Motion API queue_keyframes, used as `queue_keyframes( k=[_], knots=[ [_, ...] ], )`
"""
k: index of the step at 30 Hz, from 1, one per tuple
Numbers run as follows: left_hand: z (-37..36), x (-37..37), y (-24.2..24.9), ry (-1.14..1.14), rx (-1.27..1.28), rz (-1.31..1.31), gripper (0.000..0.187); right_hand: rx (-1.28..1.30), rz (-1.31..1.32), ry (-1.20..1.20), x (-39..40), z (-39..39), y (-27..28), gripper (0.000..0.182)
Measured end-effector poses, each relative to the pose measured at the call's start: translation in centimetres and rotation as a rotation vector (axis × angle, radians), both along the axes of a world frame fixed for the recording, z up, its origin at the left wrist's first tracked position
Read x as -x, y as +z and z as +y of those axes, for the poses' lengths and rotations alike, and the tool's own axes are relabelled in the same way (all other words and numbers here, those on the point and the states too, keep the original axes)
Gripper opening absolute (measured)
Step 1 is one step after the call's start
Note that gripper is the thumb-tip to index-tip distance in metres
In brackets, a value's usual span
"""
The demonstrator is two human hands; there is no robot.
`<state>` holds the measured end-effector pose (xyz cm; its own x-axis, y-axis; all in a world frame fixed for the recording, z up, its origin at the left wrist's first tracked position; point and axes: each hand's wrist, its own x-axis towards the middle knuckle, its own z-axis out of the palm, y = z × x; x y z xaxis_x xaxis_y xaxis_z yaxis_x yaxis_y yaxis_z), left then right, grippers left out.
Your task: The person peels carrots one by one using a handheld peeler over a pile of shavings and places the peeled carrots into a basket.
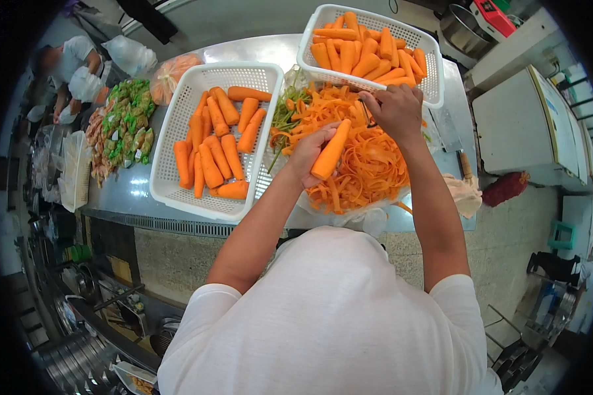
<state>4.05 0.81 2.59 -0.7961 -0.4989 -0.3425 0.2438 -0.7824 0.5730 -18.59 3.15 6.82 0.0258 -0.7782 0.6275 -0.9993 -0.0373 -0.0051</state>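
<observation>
My left hand (308, 157) is closed around a peeled carrot (331, 151), which points up and to the right. Fingers curled, my right hand (400, 110) grips a small peeler (367, 114) just beyond the carrot's far tip; most of the tool is hidden by the hand. Beneath both hands lies a big heap of carrot peels (369, 164), with green stalks (290, 113) at its left. On the left a white basket (163, 158) holds several carrots lying loosely. A second white basket (435, 82), piled with carrots, stands beyond my right hand.
A cleaver (449, 131) with a wooden handle lies at the metal table's right side, near a pale cloth (464, 195). Green and orange bagged items (126, 118) cover the far left end. Another person (76, 62) stands beyond it. A white chest (527, 125) is at right.
</observation>
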Motion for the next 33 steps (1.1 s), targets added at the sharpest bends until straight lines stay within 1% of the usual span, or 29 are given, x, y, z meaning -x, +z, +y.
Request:
queue_keyframes(
  k=[1, 2, 3, 5, 7, 8, 9, 10, 11, 12, 14, 15, 16, 17, 18, 19, 21, 22, 23, 24, 25, 26, 27, 29, 31, 32, 33],
  knots=[
    [0.1, -0.1, 0.3, 0.04, 0.045, -0.01, 0.04, -0.014, -0.048, -0.008, -0.5, 0.5, 0.7, 0.051],
    [0.1, -0.1, 0.2, 0.051, 0.038, -0.008, 0.04, -0.078, -0.044, 0.046, -1.6, 1.4, 1.2, 0.05],
    [0.0, 0.1, 0.1, 0.091, 0.002, -0.017, 0.041, -0.084, -0.041, 0.055, -3.5, 2.4, 1.5, 0.05],
    [-0.3, 0.7, 0.7, 0.128, -0.029, -0.024, 0.041, 0.029, -0.102, 0.391, -6.6, 3.8, 1.9, 0.049],
    [-0.3, 1.5, 2.5, 0.211, -0.276, -0.051, 0.043, 0.041, -0.1, 0.385, -6.4, 3.2, 1.3, 0.048],
    [-0.4, 1.0, 1.6, 0.205, -0.275, -0.054, 0.043, 0.05, -0.098, 0.38, -6.2, 2.7, 0.8, 0.047],
    [-0.6, 0.1, 0.1, 0.097, -0.166, 0.026, 0.044, 0.053, -0.1, 0.371, -5.0, 1.6, 0.0, 0.047],
    [-0.7, -0.4, -0.8, -0.015, -0.059, 0.107, 0.044, 0.002, -0.066, 0.242, -2.9, 0.3, -1.0, 0.045],
    [-0.6, -0.4, -0.7, -0.025, -0.059, 0.108, 0.044, -0.049, -0.028, 0.113, -1.4, -0.1, -1.4, 0.044],
    [-0.6, -0.4, -0.5, -0.041, -0.078, 0.156, 0.043, -0.047, -0.025, 0.107, -0.7, 0.2, -1.2, 0.044],
    [-0.7, -0.2, -0.2, -0.048, -0.092, 0.209, 0.043, -0.036, -0.082, -0.028, 0.1, 0.0, -0.9, 0.043],
    [-0.7, 0.0, 0.1, 0.002, -0.065, 0.152, 0.042, -0.036, -0.078, -0.015, -0.5, 0.1, -0.3, 0.043],
    [-0.3, 0.1, 0.2, 0.053, -0.047, 0.091, 0.041, -0.058, -0.074, 0.056, -2.0, 1.3, 0.7, 0.044],
    [-0.2, 0.6, 0.5, 0.062, -0.054, 0.09, 0.041, -0.078, -0.071, 0.123, -3.6, 2.6, 1.6, 0.044],
    [-0.5, 1.3, 1.0, 0.148, -0.154, 0.037, 0.041, -0.055, -0.078, 0.23, -5.3, 3.5, 2.4, 0.042],
    [-0.7, 1.6, 1.4, 0.23, -0.251, -0.019, 0.041, -0.055, -0.079, 0.23, -6.4, 3.7, 2.2, 0.042],
    [-0.6, 1.5, 2.2, 0.205, -0.236, -0.023, 0.041, 0.011, -0.044, 0.402, -7.6, 3.9, 1.1, 0.042],
    [-0.5, 1.3, 2.3, 0.183, -0.227, -0.028, 0.041, 0.011, -0.047, 0.394, -7.0, 3.5, 0.6, 0.042],
    [-0.9, 0.7, 1.1, 0.177, -0.228, -0.032, 0.041, 0.021, -0.022, 0.317, -5.8, 2.4, -0.1, 0.043],
    [-1.7, 0.1, -1.0, 0.059, -0.115, 0.06, 0.041, 0.031, 0.005, 0.243, -4.5, 1.3, -0.6, 0.044],
    [-2.2, -0.2, -2.1, -0.058, -0.003, 0.152, 0.041, 0.032, 0.005, 0.239, -2.9, 0.4, -1.2, 0.044],
    [-1.9, -0.3, -1.9, -0.061, -0.005, 0.152, 0.041, -0.026, 0.0, 0.109, -1.1, -0.4, -1.8, 0.044],
    [-1.7, -0.4, -1.6, -0.07, -0.025, 0.157, 0.041, -0.082, -0.005, -0.019, -0.8, -0.6, -1.2, 0.044],
    [-2.0, -0.4, -1.0, -0.068, -0.037, 0.167, 0.041, -0.106, -0.036, -0.022, -0.8, 0.0, -0.6, 0.043],
    [-1.7, 0.0, -1.1, 0.05, -0.003, 0.072, 0.042, -0.149, -0.068, -0.014, -2.7, 2.0, 1.0, 0.041],
    [-1.4, 0.4, -0.3, 0.056, -0.008, 0.073, 0.042, -0.101, -0.076, 0.11, -4.8, 3.0, 1.8, 0.041],
    [-1.2, 1.2, 1.4, 0.147, -0.13, 0.02, 0.042, -0.049, -0.086, 0.23, -6.3, 3.5, 2.2, 0.041]
  ],
)
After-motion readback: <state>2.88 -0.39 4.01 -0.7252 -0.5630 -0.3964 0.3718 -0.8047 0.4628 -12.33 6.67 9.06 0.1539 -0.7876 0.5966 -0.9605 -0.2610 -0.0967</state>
